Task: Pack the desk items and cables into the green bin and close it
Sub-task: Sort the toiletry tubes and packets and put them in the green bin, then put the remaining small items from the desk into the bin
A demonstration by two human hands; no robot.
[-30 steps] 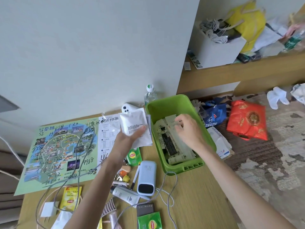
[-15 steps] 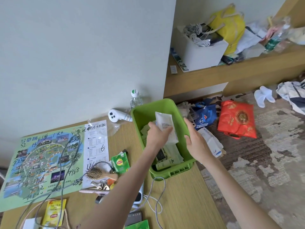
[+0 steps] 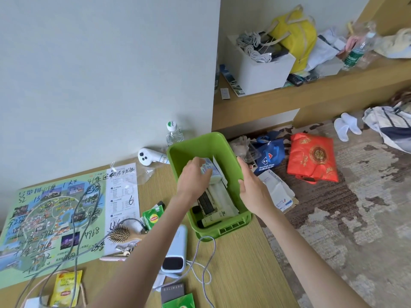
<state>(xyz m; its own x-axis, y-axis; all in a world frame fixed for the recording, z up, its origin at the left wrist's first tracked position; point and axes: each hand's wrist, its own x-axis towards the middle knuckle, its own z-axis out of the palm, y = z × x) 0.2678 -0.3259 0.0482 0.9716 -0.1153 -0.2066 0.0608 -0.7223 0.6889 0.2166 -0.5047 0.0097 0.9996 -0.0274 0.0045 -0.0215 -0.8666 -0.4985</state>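
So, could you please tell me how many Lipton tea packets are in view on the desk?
3: a green packet beside the hairbrush, a yellow packet near the desk's front left edge, and another green packet cut off at the bottom edge. More may be hidden under the arms.

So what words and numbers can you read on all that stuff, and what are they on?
"Lipton": green paper tea packet on the wooden desk.
"Lipton": yellow paper tea packet.
"DELIMARD": small dark grey box.
"Domino's Pizza": blue fabric bag on the floor.
"4968", "6": handwritten on the large green paper map.
"H013": white plastic controller.
Bottle labels, bin contents: too blurred.
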